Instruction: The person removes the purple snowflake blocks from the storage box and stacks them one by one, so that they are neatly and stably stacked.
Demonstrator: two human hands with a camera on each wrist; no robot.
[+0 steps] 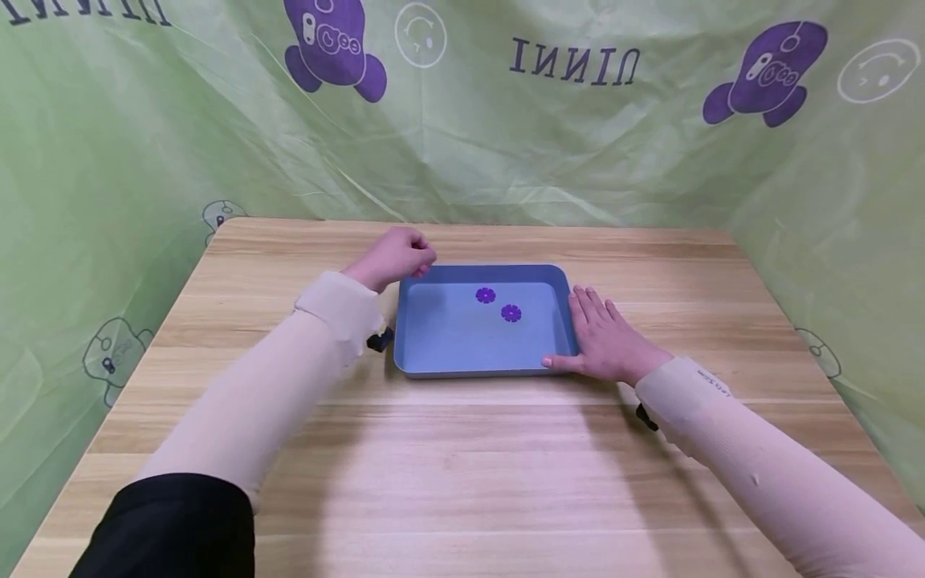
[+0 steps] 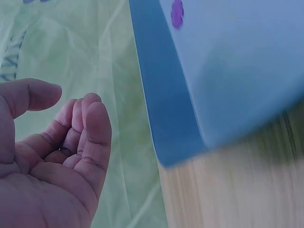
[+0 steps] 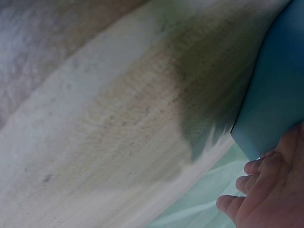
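Note:
A blue rectangular tray lies on the table, holding a purple flower-shaped piece and a second purple flower-shaped piece. My left hand hovers by the tray's far left corner. In the left wrist view, that hand has loosely bent fingers, the thumb apart from them, and holds nothing. My right hand lies along the tray's right wall with its fingers stretched out and its thumb over the near right corner. The right wrist view catches its fingers beside the tray's outer wall.
Under the tray is a wood-grain table. A green printed cloth stands behind it and along both sides. Small dark devices show under the left wrist and the right wrist.

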